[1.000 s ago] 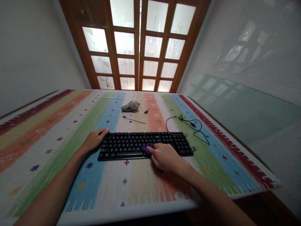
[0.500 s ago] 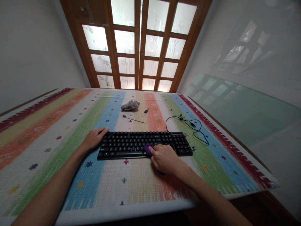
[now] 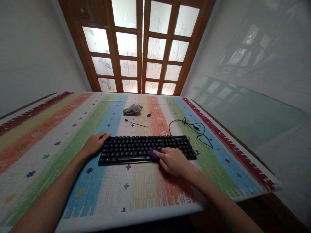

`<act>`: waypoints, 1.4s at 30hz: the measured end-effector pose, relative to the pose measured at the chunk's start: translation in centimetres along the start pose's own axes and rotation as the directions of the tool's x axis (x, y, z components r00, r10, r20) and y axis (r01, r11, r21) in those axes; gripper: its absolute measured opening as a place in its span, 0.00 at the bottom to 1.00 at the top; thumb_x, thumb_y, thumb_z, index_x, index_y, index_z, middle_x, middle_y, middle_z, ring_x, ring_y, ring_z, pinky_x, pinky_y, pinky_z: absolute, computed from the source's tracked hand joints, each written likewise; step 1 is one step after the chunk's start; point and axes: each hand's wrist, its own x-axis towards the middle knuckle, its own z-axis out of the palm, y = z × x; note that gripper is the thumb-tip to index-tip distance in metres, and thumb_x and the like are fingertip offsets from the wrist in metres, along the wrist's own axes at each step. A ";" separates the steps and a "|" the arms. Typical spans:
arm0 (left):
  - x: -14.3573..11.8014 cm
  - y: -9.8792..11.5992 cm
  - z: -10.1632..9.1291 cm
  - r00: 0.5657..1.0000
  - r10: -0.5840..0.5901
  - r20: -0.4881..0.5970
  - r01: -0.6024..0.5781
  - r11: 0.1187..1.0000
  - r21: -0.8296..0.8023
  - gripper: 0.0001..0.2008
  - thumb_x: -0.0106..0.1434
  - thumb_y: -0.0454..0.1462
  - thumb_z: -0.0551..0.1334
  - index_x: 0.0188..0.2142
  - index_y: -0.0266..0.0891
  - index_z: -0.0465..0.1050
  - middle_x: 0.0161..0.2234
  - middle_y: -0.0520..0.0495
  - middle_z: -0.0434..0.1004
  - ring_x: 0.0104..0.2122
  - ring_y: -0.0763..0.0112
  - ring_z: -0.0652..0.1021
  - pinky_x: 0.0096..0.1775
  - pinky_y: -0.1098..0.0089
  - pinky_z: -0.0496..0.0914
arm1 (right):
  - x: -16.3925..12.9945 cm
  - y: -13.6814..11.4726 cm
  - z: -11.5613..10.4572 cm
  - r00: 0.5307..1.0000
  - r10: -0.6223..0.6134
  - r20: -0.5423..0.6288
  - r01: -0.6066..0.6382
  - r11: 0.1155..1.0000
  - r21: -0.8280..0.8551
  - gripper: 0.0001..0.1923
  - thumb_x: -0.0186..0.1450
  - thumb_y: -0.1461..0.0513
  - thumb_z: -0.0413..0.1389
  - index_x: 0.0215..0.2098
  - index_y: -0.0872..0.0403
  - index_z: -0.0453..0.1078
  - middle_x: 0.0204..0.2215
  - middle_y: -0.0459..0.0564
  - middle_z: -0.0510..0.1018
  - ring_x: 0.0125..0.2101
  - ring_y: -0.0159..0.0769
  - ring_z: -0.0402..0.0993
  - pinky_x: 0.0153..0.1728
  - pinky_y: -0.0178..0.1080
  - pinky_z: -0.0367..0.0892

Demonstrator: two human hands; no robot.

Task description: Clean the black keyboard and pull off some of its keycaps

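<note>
A black keyboard (image 3: 136, 149) lies across the striped table cover (image 3: 60, 136) in front of me. My right hand (image 3: 173, 160) presses a small purple cloth (image 3: 153, 153) onto the keys near the keyboard's front edge, right of centre. My left hand (image 3: 95, 143) rests against the keyboard's left end, fingers curled on its corner. The keyboard's black cable (image 3: 191, 127) loops on the table behind its right end.
A crumpled grey cloth (image 3: 132, 109) lies further back, with a thin stick-like tool (image 3: 136, 123) and a small dark tool (image 3: 148, 114) beside it. A wooden door with frosted panes (image 3: 143, 48) stands beyond the table. The table's right edge (image 3: 233, 142) runs close to the wall.
The purple cloth and my right hand have shifted slightly to the right along the front keys. My left hand stays at the keyboard's left end.
</note>
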 end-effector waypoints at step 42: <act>0.1 -0.2 0.1 1.000 0.009 0.004 -0.009 1.000 -0.010 0.28 0.59 0.59 0.48 0.29 0.42 0.76 0.31 0.48 0.82 0.35 0.58 0.78 0.40 0.67 0.69 | 5.2 -8.4 -0.8 0.900 -0.313 -0.305 0.332 0.943 0.012 0.07 0.71 0.67 0.50 0.43 0.59 0.70 0.36 0.55 0.73 0.36 0.39 0.68 0.26 0.36 0.64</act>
